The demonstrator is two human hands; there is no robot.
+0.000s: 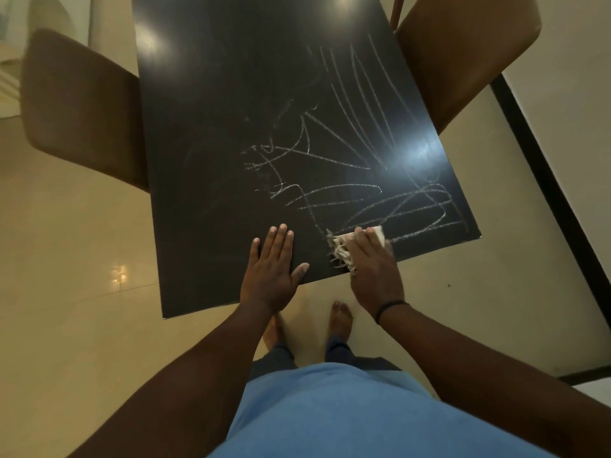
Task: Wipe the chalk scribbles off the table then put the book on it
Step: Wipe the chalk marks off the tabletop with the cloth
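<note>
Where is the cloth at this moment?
In the head view, the cloth lies under the right hand at the table's near edge, beside the chalk scribbles.

light: dim, warm indoor | glare: bright patches on dark table [205, 133] at 11, 12 and 3 o'clock; floor [82, 226] glint at 9 | distortion: wide-angle bending at edges | focus: chairs [82, 107] slightly soft

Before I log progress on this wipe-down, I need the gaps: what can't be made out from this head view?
- The book: nowhere in frame, so its location is unknown.
- The cloth: mostly covered by the right hand; its size and the fingers' grip are hidden.
- The table: far end cut off by the top edge.
- The chalk scribbles: glare washes out part near the right edge.
</note>
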